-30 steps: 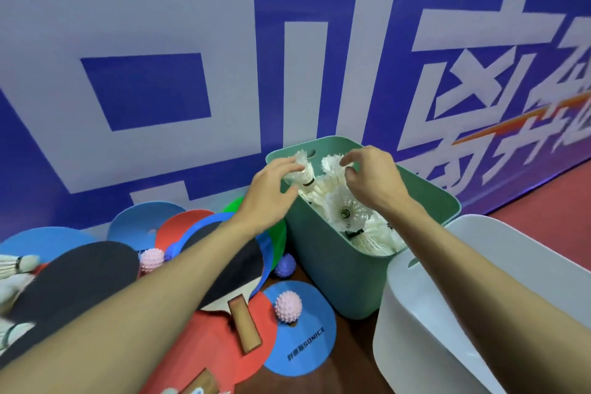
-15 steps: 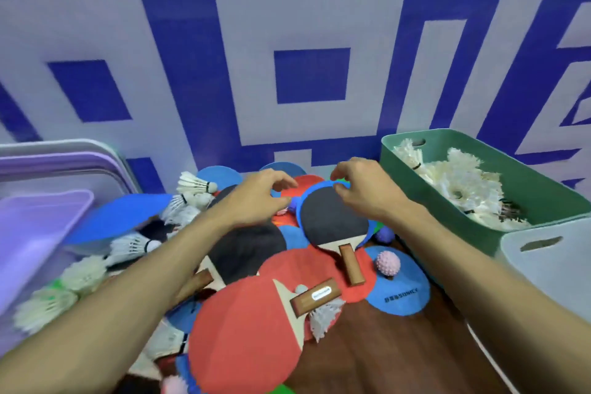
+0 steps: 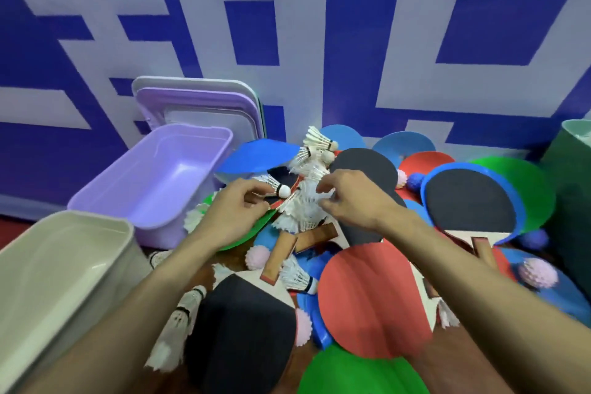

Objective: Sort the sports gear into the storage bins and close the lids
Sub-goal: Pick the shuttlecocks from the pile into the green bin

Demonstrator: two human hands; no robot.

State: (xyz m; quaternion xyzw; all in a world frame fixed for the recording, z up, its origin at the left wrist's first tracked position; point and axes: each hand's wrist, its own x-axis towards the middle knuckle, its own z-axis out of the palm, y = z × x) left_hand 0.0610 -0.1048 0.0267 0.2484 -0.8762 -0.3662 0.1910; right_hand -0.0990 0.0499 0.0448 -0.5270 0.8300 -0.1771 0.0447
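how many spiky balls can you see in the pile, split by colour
pink spiky balls: 4
blue spiky balls: 2
total: 6 showing; others may be buried under the paddles
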